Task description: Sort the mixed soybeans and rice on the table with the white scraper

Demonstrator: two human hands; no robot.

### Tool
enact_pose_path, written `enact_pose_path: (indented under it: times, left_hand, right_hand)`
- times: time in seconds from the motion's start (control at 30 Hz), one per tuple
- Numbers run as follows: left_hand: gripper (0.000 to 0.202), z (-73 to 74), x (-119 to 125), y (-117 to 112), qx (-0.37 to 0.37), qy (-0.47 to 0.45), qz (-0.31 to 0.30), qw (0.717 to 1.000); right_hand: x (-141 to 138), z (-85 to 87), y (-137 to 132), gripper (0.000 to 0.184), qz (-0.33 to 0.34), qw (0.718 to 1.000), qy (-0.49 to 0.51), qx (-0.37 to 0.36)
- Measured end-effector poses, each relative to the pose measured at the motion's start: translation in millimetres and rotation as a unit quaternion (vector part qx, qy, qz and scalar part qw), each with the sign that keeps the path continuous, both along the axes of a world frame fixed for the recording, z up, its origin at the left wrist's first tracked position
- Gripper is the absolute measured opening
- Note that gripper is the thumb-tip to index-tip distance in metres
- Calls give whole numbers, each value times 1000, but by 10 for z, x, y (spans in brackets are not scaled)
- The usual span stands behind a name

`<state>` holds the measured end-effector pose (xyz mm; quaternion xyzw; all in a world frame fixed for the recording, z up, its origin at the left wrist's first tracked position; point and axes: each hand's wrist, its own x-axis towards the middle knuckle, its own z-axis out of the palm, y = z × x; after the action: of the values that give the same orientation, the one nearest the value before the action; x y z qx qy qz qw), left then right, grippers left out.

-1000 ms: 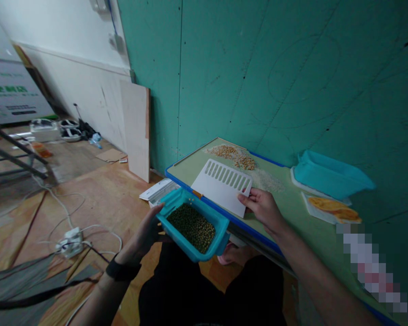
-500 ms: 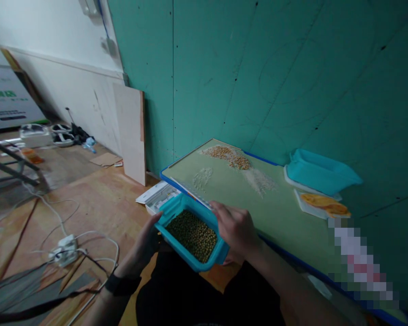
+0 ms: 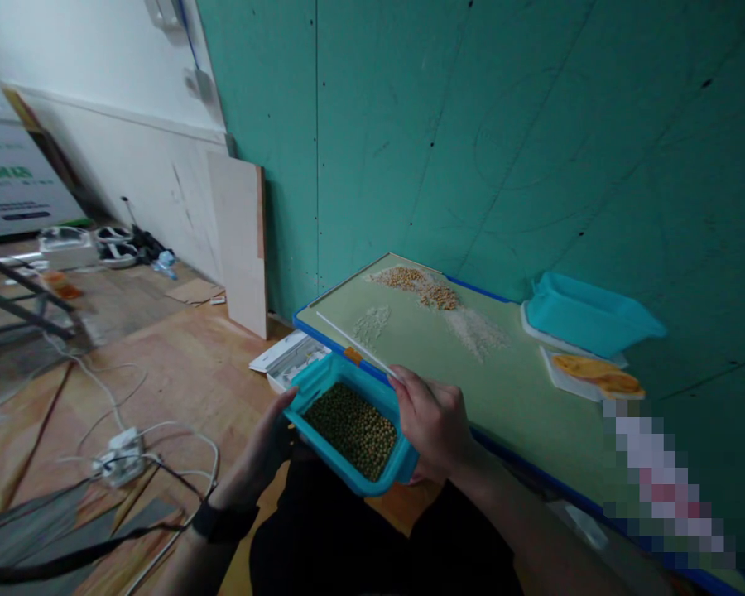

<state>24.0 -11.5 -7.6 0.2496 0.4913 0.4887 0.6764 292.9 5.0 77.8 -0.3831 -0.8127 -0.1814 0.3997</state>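
Note:
My left hand grips the left end of a turquoise plastic tub, tilted a little over my lap. Small green beans, probably mung beans, lie inside it. In my closed right hand is a thin white ruler-like strip, pointing up and left over the table edge. The hand sits by the tub's right side; whether it touches the tub I cannot tell. On the green-topped table are pale yellow beans, with white grains around them and a smaller patch of grains.
A second turquoise tub and an orange cloth rest on white trays at the table's right. An open white box stands below the left edge. A power strip with cables lies on the floor.
My right hand has turned the strip, so it now shows narrow and edge-on, a bit higher over the table. The tub and my left hand have hardly moved.

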Motion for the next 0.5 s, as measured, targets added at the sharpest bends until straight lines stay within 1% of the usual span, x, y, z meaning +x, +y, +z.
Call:
enact_pose_path:
  times: [0.07,0.13,0.23,0.37,0.5]
  left_hand:
    - [81,0,4,-24,1,-12,-6,1000]
    - [78,6,12,-46,5,-19,-7,1000]
    - [76,17,18,-59,1,-18,-7,1000]
    - [77,11,26,-44,-2,-21,-8,1000]
    - [84,-16,57,-62,-22,-22,3,1000]
  right_hand:
    - [-30,-31,-22,24,16,1000,-14,-15]
    - [-52,-58,16,26,19,999,-30,-29]
    - [-61,-53,142,30,-14,995,-69,-74]
    - [-106,64,279,35,-74,976,-133,-157]
    - [-319,201,294,37,-81,955,-196,-209]
